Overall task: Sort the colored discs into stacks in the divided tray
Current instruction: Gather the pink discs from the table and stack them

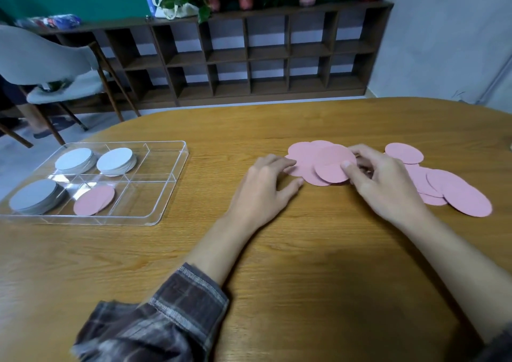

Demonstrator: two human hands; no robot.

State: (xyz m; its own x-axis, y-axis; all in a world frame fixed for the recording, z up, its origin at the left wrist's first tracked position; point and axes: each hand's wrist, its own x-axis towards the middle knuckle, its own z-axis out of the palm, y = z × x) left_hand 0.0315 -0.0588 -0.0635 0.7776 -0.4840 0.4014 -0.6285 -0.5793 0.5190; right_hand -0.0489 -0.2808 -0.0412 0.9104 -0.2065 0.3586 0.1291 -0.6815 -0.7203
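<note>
Gathering loose pink paper discs (318, 162) mid-table on the oval wooden table (304, 250) — stacking comes next.

Clear divided plastic tray (155, 209) waits near the left edge; left hand (263, 192) rests spread on the cluster, right hand (385, 178) pinches its top disc — next, square them up.

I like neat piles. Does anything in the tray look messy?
A little. The pink discs in the clear tray are slid apart, one peeking past the other. The three gray stacks sit fairly neat. More pink discs lie scattered on the table.
</note>
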